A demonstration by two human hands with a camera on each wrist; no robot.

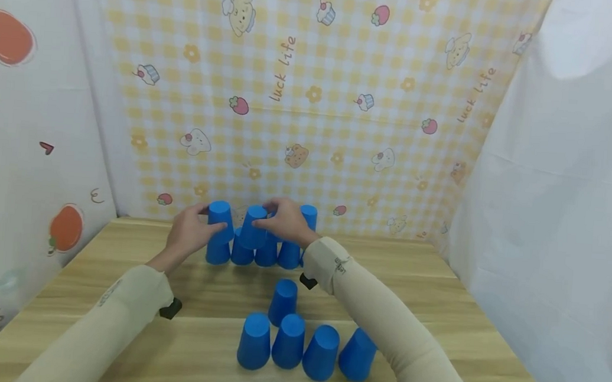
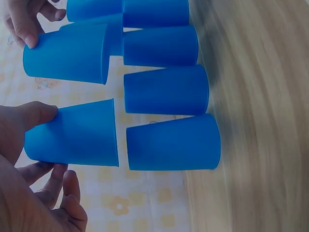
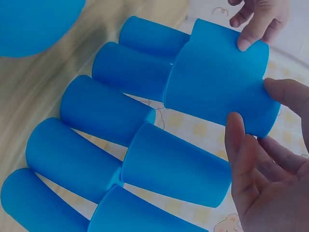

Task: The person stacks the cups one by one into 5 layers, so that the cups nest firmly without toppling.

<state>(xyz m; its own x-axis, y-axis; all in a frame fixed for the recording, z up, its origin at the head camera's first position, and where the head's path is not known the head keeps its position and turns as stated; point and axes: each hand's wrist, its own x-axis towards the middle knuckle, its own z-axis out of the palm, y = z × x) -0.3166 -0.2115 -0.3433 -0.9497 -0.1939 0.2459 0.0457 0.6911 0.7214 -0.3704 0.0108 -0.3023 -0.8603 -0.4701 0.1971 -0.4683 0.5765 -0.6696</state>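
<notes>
At the back of the table my left hand [image 1: 188, 230] pinches an upside-down blue cup [image 1: 220, 220] between thumb and fingers. This cup hangs just above the leftmost cup [image 2: 171, 142] of a row, with a narrow gap between them in the left wrist view. Beside it, my right hand [image 1: 289, 220] grips a second upside-down blue cup [image 3: 217, 92], slightly tilted, over the same row. Several upside-down cups make up that bottom row [image 1: 266, 253]. Farther right, upper cups [image 3: 176, 164] rest on it, partly hidden by my right hand in the head view.
Nearer on the wooden table [image 1: 193, 349] stand several more upside-down blue cups [image 1: 289, 342], with one cup [image 1: 283, 302] just behind them. A yellow checked cloth [image 1: 308, 155] hangs behind the row. White cloths [image 1: 537, 231] flank the table at both sides.
</notes>
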